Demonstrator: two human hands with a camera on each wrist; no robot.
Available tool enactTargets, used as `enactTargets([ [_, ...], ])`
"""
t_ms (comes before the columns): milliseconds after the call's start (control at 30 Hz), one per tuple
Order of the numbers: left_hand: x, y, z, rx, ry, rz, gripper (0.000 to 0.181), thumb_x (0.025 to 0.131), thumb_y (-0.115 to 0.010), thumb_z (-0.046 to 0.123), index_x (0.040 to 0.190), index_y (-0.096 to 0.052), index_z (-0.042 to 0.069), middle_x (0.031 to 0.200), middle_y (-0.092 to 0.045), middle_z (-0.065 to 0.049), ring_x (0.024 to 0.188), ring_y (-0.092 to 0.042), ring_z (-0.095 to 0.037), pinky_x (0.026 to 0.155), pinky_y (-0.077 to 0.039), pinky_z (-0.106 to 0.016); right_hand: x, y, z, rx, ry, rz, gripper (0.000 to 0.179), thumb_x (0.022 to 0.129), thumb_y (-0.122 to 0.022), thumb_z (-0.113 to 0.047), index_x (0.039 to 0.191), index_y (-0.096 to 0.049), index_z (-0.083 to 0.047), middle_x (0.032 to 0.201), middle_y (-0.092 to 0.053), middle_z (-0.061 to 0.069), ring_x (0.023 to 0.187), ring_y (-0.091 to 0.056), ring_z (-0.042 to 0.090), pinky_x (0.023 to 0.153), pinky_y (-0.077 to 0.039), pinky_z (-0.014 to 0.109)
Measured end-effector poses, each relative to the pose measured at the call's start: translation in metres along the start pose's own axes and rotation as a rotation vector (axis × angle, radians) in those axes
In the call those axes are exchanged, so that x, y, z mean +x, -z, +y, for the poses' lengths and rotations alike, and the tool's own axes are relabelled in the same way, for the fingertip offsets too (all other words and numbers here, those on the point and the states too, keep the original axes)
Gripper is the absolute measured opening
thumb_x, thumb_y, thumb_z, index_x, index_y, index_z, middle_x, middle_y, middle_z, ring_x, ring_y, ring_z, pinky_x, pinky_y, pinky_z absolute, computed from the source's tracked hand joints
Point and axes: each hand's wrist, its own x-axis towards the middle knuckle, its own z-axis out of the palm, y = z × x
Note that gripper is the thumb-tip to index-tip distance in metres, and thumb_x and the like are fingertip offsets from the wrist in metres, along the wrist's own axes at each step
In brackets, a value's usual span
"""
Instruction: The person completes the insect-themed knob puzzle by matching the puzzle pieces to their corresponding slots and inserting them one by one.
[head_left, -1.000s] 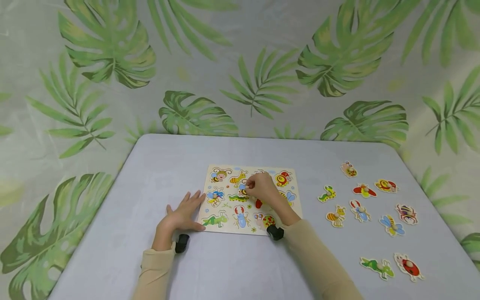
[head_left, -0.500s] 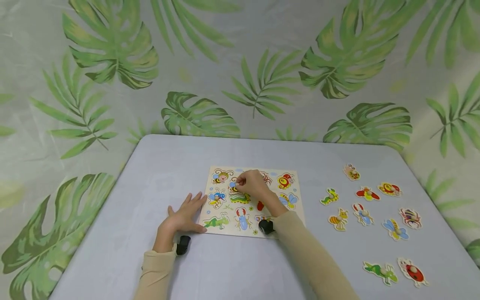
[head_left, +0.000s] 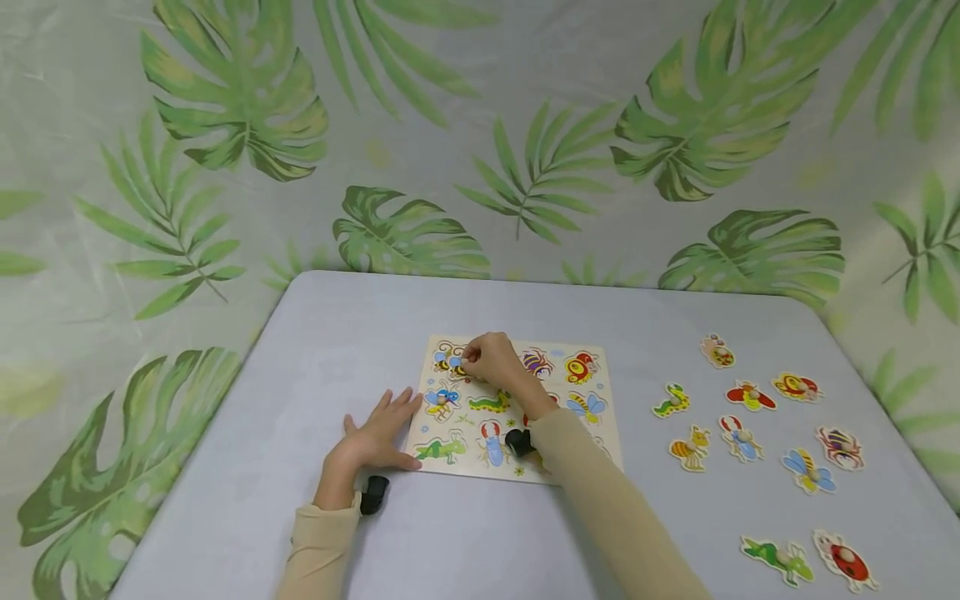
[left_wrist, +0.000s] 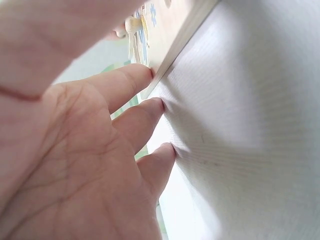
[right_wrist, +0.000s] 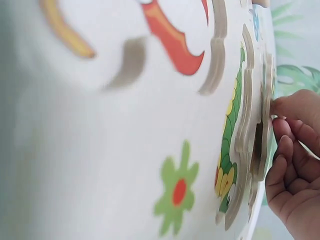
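Now my right grip point(head_left: 491, 360) pinches a bee piece point(head_left: 457, 367) over the puzzle board point(head_left: 472, 469), near its 11 o'clock corner. My left grip point(head_left: 378, 437) is spread wide, touching the board at 9 o'clock. Loose bug pieces point(head_left: 741, 438) lie on the tabletop point(head_left: 480, 542), from 2 to 4 o'clock.

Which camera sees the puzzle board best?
Head view: most of the puzzle board shows, though the right hand and sleeve cover some. Left wrist view: just an edge strip; right wrist view: a close-up.
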Motion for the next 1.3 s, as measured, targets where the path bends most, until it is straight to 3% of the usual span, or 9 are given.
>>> enactTargets([
  [500, 0.001, 0.0, 0.002, 0.019, 0.01, -0.007, 0.098, 0.068, -0.082, 0.025, 0.149, -0.027, 0.017, 0.16, -0.015, -0.005, 0.148, -0.003, -0.034, 0.101, 0.005, -0.079, 0.011, -0.007, -0.006, -0.053, -0.011, -0.002, 0.008, 0.082, -0.066, -0.01, 0.075, -0.07, -0.007, 0.068, -0.065, 0.005, 0.056, -0.047, 0.008, 0.054, -0.036, 0.015],
  [867, 0.001, 0.0, 0.001, 0.019, 0.017, -0.008, 0.098, 0.069, -0.082, 0.026, 0.149, -0.026, 0.017, 0.16, -0.014, -0.006, 0.148, -0.002, -0.035, 0.1, 0.005, -0.08, 0.025, -0.011, -0.008, -0.048, 0.023, -0.033, 0.011, 0.082, -0.063, -0.012, 0.077, -0.071, -0.007, 0.067, -0.065, 0.002, 0.057, -0.051, 0.01, 0.055, -0.043, 0.02],
  [1033, -0.001, 0.0, 0.001, 0.021, 0.011, -0.007, 0.098, 0.068, -0.082, 0.026, 0.149, -0.027, 0.016, 0.16, -0.015, -0.007, 0.148, -0.003, -0.036, 0.099, 0.005, -0.081, 0.027, -0.013, -0.012, -0.059, -0.03, -0.053, 0.011, 0.084, -0.065, -0.013, 0.082, -0.072, -0.004, 0.074, -0.069, 0.007, 0.06, -0.054, 0.012, 0.056, -0.044, 0.019],
  [1300, -0.001, 0.0, 0.001, -0.002, -0.01, 0.004, 0.098, 0.067, -0.083, 0.024, 0.148, -0.029, 0.015, 0.159, -0.016, -0.008, 0.148, -0.003, -0.037, 0.097, 0.005, -0.082, 0.027, -0.014, -0.016, -0.093, -0.039, -0.036, 0.012, 0.086, -0.065, -0.014, 0.082, -0.073, -0.006, 0.077, -0.071, 0.007, 0.058, -0.052, 0.009, 0.054, -0.039, 0.015],
])
